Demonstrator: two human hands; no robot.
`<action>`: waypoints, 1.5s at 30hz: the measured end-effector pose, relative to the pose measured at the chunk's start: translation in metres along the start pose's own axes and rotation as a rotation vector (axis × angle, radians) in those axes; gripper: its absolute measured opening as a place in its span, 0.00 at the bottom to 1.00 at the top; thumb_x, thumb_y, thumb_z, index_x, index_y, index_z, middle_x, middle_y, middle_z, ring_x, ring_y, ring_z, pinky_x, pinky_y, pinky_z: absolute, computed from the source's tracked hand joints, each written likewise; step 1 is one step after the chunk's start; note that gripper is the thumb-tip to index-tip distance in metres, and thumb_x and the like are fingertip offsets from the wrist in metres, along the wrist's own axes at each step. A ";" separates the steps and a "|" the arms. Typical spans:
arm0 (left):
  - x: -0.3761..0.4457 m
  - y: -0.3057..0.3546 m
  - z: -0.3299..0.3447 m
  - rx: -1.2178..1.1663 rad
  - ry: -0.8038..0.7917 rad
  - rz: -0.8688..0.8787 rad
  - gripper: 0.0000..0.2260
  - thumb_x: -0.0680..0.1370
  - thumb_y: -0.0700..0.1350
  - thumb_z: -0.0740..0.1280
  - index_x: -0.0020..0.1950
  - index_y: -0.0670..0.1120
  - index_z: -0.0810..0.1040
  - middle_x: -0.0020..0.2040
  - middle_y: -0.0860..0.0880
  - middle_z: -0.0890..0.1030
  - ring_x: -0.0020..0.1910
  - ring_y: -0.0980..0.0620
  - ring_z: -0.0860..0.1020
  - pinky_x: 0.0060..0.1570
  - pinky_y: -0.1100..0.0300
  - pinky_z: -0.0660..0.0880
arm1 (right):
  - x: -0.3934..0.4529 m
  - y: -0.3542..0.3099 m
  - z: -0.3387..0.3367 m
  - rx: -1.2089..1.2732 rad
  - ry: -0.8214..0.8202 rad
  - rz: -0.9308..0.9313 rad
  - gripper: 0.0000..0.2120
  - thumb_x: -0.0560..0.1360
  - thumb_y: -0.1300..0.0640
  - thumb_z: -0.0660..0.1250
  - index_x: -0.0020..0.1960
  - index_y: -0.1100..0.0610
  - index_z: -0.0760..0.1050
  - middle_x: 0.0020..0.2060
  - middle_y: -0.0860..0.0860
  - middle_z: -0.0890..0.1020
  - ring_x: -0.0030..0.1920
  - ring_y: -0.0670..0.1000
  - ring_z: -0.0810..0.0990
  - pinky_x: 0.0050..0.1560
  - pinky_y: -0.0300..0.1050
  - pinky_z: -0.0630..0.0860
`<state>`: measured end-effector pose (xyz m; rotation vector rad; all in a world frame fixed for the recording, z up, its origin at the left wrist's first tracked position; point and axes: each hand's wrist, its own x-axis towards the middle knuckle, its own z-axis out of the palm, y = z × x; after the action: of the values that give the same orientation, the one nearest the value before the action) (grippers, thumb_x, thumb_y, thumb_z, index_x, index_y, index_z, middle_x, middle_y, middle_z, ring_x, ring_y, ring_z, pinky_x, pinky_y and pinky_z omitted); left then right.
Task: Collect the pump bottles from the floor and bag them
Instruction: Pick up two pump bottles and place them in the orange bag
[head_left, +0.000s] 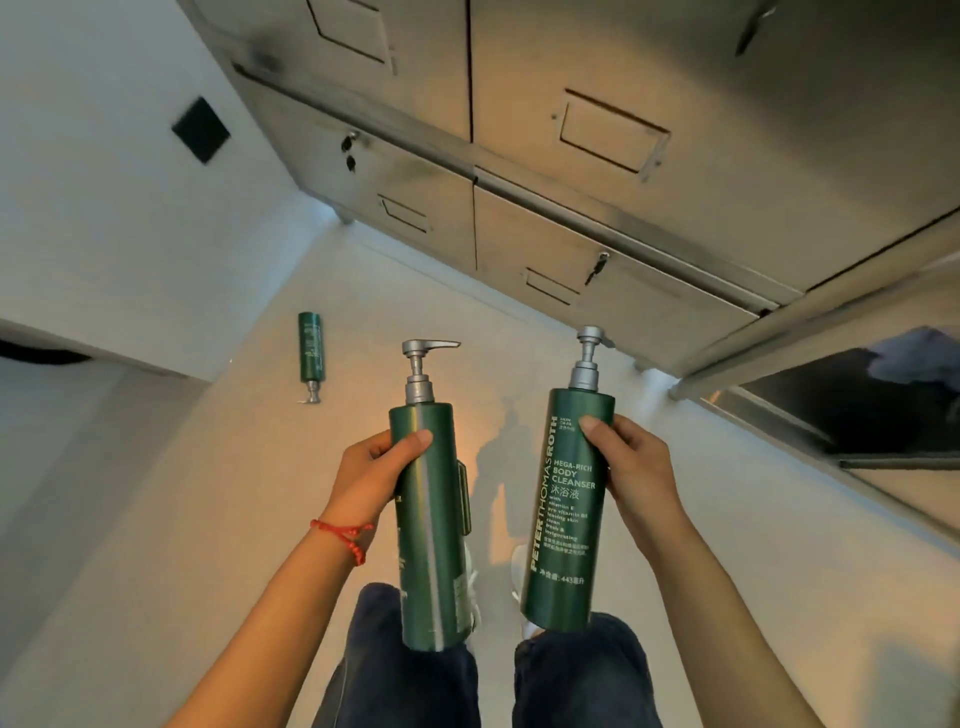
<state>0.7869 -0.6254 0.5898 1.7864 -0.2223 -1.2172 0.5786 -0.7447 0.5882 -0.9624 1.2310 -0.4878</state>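
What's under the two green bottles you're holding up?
Below the left bottle and right bottle are dark trouser legs, white shoes and pale floor. The bottles hide most of the shoes.

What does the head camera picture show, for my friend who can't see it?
Two hands each hold a green pump bottle upright: left hand one bottle, right hand another. A third bottle lies on the pale floor near metal lockers.

A single head-worn wide-angle camera is looking steeply down from standing height, facing the floor (218, 519) and metal cabinets (571, 156) ahead, close above the hands.
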 end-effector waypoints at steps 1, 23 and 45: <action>-0.007 0.011 0.002 0.029 -0.020 0.010 0.05 0.71 0.45 0.69 0.36 0.47 0.79 0.32 0.49 0.82 0.33 0.52 0.79 0.32 0.61 0.74 | -0.012 -0.008 -0.006 0.007 0.027 -0.007 0.05 0.69 0.52 0.69 0.43 0.52 0.81 0.35 0.48 0.85 0.37 0.47 0.83 0.35 0.37 0.77; -0.127 0.104 0.321 0.473 -0.676 0.260 0.06 0.69 0.50 0.71 0.39 0.48 0.80 0.31 0.54 0.83 0.33 0.55 0.81 0.34 0.62 0.77 | -0.190 -0.035 -0.270 0.419 0.764 -0.187 0.04 0.71 0.57 0.69 0.43 0.56 0.80 0.31 0.45 0.84 0.31 0.43 0.79 0.33 0.35 0.75; -0.289 0.035 0.707 0.940 -1.528 0.272 0.03 0.71 0.46 0.70 0.39 0.47 0.80 0.29 0.54 0.84 0.30 0.58 0.81 0.27 0.66 0.75 | -0.324 0.006 -0.481 0.798 1.611 -0.170 0.02 0.71 0.54 0.69 0.44 0.51 0.79 0.34 0.47 0.85 0.35 0.44 0.83 0.35 0.36 0.78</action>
<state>0.0865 -0.8891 0.7473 0.9446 -2.0665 -2.2028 0.0284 -0.6594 0.7521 0.2357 2.0197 -1.9210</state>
